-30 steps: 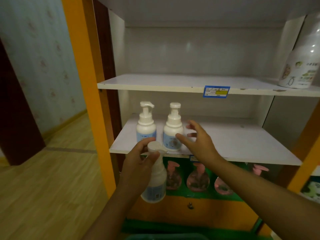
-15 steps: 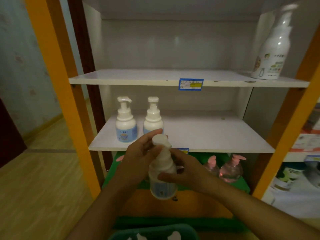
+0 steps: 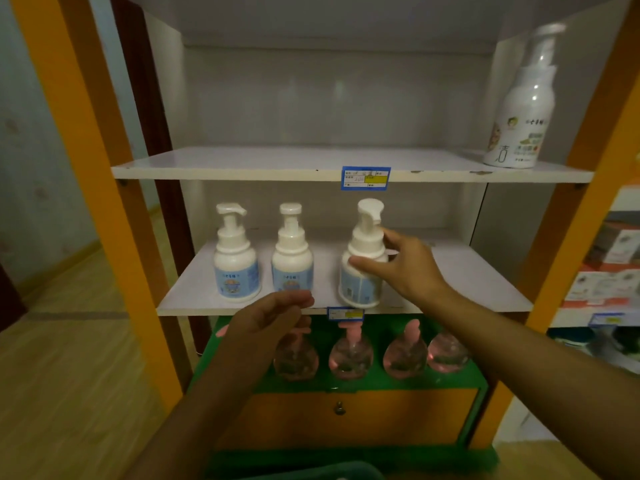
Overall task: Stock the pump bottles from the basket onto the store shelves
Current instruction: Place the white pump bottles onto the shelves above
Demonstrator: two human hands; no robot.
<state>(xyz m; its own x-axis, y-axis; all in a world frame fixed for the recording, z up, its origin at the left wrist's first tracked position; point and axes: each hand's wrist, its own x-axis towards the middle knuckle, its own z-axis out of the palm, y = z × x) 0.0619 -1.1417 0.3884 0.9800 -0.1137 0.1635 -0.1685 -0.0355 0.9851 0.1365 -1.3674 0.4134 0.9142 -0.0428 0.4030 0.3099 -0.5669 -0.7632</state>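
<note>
At the very bottom edge a sliver of the green basket (image 3: 311, 474) shows, its contents out of view. Above it the left hand (image 3: 266, 322) hangs in front of the middle shelf's front edge, fingers loosely curled with nothing in them, partly covering the leftmost of the pink pump bottles (image 3: 351, 355) that stand in a row on the green ledge (image 3: 398, 384) below. The right hand (image 3: 405, 268) reaches over that edge to the third white pump bottle (image 3: 360, 268), which stands upright on the middle shelf (image 3: 467, 285) close to its front lip; the thumb (image 3: 363, 265) lies across the bottle's shoulder and the other fingers wrap behind the collar under the pump head, so the grip closes around the upper body while the base rests on the board. Its label faces sideways rather than forward. To its left, set apart by a gap, stand two more white pump bottles (image 3: 236, 261) side by side, their blue labels facing out. A blue price tag (image 3: 345, 314) is fixed to the shelf lip just below the held bottle, and a second price tag (image 3: 365, 178) sits on the upper shelf (image 3: 277, 168). Far right on that upper shelf stands a taller white bottle (image 3: 523, 116). An orange post (image 3: 79, 133) frames the unit on the left.
</note>
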